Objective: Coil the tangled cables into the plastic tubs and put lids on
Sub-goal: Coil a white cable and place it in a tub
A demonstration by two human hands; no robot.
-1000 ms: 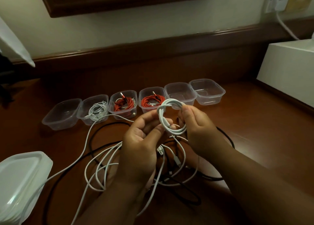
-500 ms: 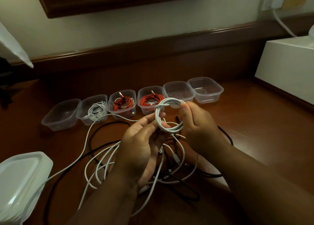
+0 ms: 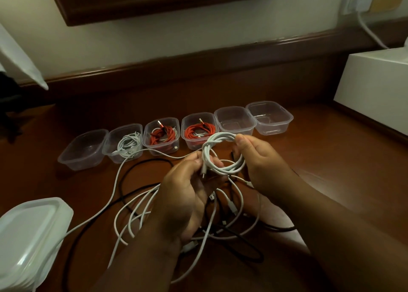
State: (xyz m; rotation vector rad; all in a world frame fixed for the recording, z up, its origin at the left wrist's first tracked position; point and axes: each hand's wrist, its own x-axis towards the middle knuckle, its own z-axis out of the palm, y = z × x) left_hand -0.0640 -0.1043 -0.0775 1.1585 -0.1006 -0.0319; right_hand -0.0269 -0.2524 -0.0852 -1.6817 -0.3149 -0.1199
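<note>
Head view, the only one supplied: a white cable coil [image 3: 223, 153] is held above the bench [image 3: 331, 170], between both hands; the left hand [image 3: 187, 194] is closed on the coil's near-left side, with a plug end seen at its fingertips; the right hand [image 3: 262, 159] is pinched on the coil's far-right rim. Compared with the frames a second and half a second ago, the loose tail is no longer seen trailing from the loop, and the plug end has been brought up against the winding; the coil is judged finished or nearly so.

Six lidless tubs are lined along the back: the leftmost tub [image 3: 82, 149] is empty; the next holds a white cable [image 3: 128, 145]; two hold red cables [image 3: 162, 135]; the fifth tub [image 3: 234, 120] and sixth are empty. Placement in the fifth tub is judged probable next. A tangle of white and black cables [image 3: 136, 212] is left on the bench; a stack of lids [image 3: 28, 232] is noted at near left, untouched.
</note>
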